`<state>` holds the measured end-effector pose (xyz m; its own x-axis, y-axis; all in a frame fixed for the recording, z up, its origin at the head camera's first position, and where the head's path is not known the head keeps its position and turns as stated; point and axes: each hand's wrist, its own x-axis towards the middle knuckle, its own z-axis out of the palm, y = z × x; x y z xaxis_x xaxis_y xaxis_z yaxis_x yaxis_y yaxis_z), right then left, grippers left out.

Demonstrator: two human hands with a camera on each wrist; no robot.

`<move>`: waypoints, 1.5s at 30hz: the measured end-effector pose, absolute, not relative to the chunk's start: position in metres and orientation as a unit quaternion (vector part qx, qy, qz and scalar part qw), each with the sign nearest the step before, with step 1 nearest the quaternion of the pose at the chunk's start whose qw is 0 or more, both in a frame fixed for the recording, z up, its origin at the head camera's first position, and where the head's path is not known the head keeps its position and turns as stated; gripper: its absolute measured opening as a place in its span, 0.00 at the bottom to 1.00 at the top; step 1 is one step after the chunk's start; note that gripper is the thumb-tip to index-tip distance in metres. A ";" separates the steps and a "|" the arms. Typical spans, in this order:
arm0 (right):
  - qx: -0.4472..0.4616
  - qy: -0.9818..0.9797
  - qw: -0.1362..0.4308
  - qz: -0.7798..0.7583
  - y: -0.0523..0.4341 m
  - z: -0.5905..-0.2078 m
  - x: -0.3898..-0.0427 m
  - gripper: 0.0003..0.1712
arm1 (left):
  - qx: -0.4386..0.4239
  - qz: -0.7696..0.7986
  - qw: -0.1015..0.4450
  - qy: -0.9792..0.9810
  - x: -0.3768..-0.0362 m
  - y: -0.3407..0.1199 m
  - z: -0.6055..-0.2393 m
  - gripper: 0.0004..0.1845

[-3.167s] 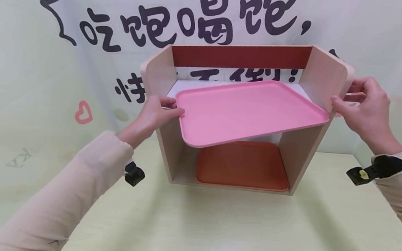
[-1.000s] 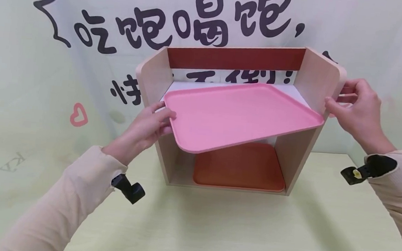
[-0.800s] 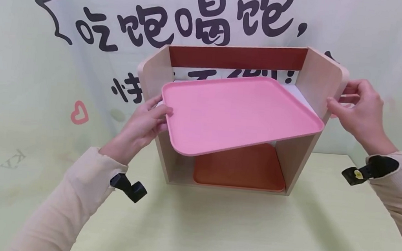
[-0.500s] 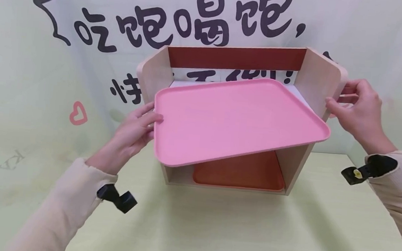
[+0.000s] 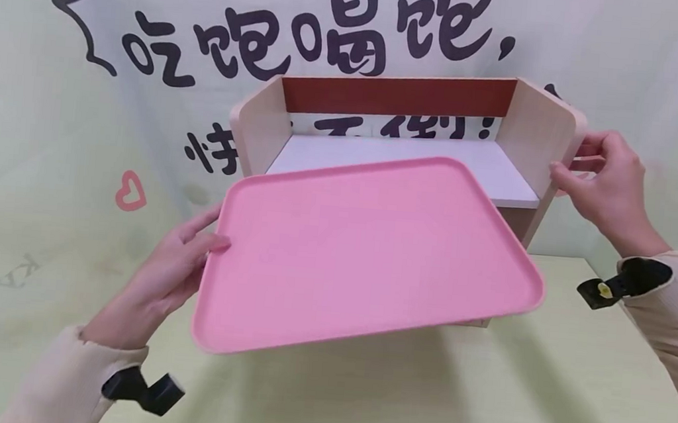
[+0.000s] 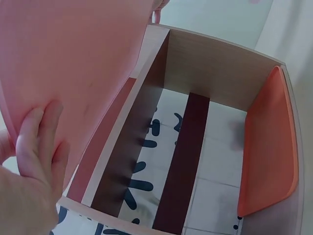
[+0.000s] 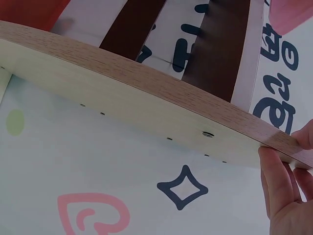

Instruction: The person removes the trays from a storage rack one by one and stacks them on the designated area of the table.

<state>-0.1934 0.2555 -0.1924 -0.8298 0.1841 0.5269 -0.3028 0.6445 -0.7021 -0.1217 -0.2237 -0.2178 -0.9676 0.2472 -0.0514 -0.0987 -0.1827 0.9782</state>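
1. Holding the pink tray [image 5: 371, 254] by its left short edge, the left hand [image 5: 169, 271] has its thumb on the upper rim and its fingers under the tray; the left wrist view shows those fingers [image 6: 39, 142] pressed flat against the tray's underside [image 6: 73, 63].
2. The tray hangs in the air in front of the wooden shelf unit [image 5: 536, 137], tilted, with its near left corner lowest and its far edge just before the white upper shelf board [image 5: 391, 159].
3. The right hand [image 5: 607, 183] grips the shelf unit's right side panel, thumb on the front edge and fingers curled round the outer face; the right wrist view shows the fingertips [image 7: 276, 176] against the panel's wood-grain edge [image 7: 146, 81].
4. An orange tray [image 6: 271, 142] lies in the lower compartment, seen from the left wrist view; the pink tray hides it from the head view.
5. The shelf unit stands on a pale yellow-green table [image 5: 480, 395], before a printed backdrop [image 5: 149, 44] with large dark characters and a pink heart [image 5: 130, 190].
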 end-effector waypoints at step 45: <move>0.025 -0.857 0.284 0.430 0.256 -0.192 -0.197 0.15 | 0.035 0.722 0.261 0.640 -0.115 -0.200 -0.440 0.43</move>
